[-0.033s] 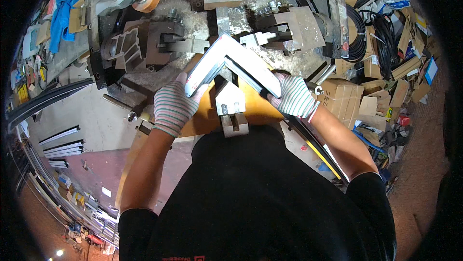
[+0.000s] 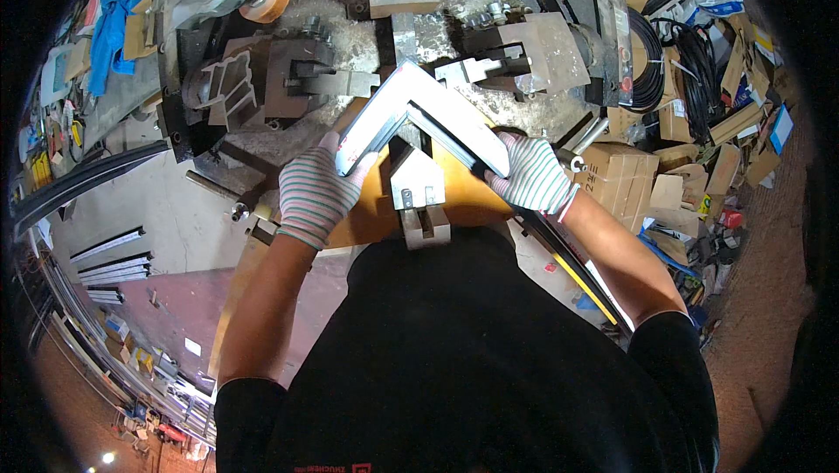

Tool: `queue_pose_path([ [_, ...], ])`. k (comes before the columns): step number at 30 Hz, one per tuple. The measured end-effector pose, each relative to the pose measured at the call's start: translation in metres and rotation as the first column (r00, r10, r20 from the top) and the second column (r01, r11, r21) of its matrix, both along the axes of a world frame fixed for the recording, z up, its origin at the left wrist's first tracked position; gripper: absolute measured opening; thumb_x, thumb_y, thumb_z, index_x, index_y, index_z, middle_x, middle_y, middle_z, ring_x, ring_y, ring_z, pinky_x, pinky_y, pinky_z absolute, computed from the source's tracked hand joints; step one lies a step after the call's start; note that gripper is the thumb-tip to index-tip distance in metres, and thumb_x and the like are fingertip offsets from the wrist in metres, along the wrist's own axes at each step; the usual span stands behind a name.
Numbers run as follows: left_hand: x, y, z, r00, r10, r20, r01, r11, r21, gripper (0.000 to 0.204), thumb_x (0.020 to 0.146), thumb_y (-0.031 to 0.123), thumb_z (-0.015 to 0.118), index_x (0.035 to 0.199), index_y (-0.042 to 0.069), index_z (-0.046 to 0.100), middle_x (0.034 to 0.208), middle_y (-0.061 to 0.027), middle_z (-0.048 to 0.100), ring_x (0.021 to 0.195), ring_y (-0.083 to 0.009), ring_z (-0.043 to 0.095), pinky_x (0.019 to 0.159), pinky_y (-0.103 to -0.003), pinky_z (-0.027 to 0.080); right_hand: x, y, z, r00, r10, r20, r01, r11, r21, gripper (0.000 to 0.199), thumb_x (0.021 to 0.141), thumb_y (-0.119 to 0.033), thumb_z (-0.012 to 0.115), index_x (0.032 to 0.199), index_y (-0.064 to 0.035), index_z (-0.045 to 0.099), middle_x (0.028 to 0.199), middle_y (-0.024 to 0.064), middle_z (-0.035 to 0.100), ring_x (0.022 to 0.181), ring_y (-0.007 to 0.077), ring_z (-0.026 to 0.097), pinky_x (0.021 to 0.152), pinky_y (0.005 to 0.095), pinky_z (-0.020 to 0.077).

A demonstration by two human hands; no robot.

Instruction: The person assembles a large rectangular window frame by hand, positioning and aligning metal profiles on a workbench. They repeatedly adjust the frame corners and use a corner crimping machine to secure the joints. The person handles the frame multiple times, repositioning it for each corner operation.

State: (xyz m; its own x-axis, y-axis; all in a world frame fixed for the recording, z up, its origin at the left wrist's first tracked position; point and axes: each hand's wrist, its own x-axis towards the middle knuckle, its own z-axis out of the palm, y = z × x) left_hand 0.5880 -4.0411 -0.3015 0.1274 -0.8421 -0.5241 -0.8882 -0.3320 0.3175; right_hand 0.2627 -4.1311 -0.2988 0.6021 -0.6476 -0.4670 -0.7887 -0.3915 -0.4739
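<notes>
- Nothing has visibly shifted from the earlier view; both gloved hands keep the same grip, so the piece reads as held steady in place on the machine
- Left hand (image 2: 316, 191), in a striped glove, has its fingers curled shut around the lower end of the left leg of the L-shaped aluminium corner frame (image 2: 418, 106)
- Corner frame sits apex-up over the orange machine bed (image 2: 371, 211), just above the grey pointed block (image 2: 418, 178)
- Right hand (image 2: 530, 176) has its fingers closed on the right leg's end
</notes>
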Motion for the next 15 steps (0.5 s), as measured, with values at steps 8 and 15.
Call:
queue_pose_path([
  [8, -0.004, -0.003, 0.009, 1.0, 0.012, 0.028, -0.012, 1.0, 0.021, 0.05, 0.098, 0.05, 0.072, 0.115, 0.004, 0.065, 0.097, -0.0197, 0.078, 0.088, -0.0355, 0.078, 0.079, -0.046, 0.061, 0.001, 0.0, -0.001, 0.999, -0.032, 0.026, 0.031, 0.999, 0.033, 0.043, 0.088, -0.039, 0.075, 0.107, -0.0016, 0.065, 0.085, 0.0253, 0.071, 0.08, 0.0453, 0.072, 0.074, 0.0492, 0.0596],
  [15, -0.007, 0.0, 0.007, 0.994, 0.111, 0.001, -0.111, 0.993, -0.041, 0.051, 0.094, 0.049, 0.076, 0.117, 0.004, 0.068, 0.107, -0.0207, 0.077, 0.101, -0.0387, 0.074, 0.089, -0.046, 0.058, 0.003, 0.0, 0.008, 0.998, -0.063, 0.018, 0.062, 0.996, 0.06, 0.051, 0.081, -0.038, 0.077, 0.114, 0.0005, 0.068, 0.095, 0.029, 0.072, 0.09, 0.0479, 0.071, 0.085, 0.0477, 0.0577],
])
